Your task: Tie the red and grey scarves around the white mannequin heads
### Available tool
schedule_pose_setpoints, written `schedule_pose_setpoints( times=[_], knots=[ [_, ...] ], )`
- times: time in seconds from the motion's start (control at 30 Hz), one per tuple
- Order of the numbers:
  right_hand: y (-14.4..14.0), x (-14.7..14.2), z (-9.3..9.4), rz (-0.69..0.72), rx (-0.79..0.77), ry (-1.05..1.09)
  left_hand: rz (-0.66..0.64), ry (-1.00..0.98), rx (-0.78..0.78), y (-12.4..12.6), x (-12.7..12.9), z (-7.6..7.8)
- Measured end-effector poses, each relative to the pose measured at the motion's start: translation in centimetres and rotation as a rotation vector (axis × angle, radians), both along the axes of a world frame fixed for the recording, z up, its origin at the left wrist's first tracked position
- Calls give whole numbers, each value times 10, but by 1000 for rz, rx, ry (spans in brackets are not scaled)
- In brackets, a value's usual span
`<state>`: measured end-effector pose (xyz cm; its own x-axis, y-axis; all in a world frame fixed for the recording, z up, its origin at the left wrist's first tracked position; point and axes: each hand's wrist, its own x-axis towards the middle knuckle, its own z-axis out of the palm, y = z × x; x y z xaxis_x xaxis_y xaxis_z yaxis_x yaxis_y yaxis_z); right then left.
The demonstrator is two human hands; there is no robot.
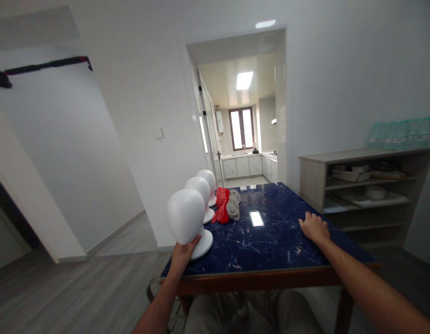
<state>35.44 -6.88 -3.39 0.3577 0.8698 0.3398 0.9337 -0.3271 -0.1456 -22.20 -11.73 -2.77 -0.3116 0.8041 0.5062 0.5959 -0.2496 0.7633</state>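
Three white mannequin heads on round bases stand in a row along the left side of the blue marbled table [270, 250]. The nearest mannequin head [186, 214] has my left hand [184, 253] closed around its neck, just above the base. Behind it are the middle mannequin head [200, 189] and the far mannequin head [208, 180], partly hidden. My right hand [315, 227] rests on the table near its right edge, fingers loosely spread and holding nothing. Beside the heads lie a red cloth [221, 204] and a grey cloth [234, 205], both bunched up.
To the right stands an open shelf unit [312, 185] holding trays and a bowl, with several wrapped bottles [401, 133] on top. A doorway beyond the table leads to a kitchen with a window [241, 127]. A white wall switch [159, 133] is at the left.
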Motion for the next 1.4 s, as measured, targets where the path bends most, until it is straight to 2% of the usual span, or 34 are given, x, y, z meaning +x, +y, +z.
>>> schedule_pose_setpoints(
  times=[0.13,0.5,0.63,0.9,1.03,1.23,1.33,1.4],
  knots=[
    [0,0,1,2,-10,11,-95,-49,-18,-2,-2,-1],
    [-1,0,2,6,-6,14,-72,-94,-72,4,-2,-3],
    [-1,1,2,6,-8,7,-52,-90,-84,0,0,1],
    [-1,0,0,6,13,-7,-91,-65,-74,-8,6,10],
    [-2,0,0,9,17,-5,-130,-44,-31,-6,6,8],
    [-3,-2,3,5,2,20,-74,-13,-5,0,0,1],
    [-4,-4,4,3,10,24,-69,2,17,2,9,2],
    [-5,-5,4,3,21,17,-80,17,25,3,27,5]
  ],
)
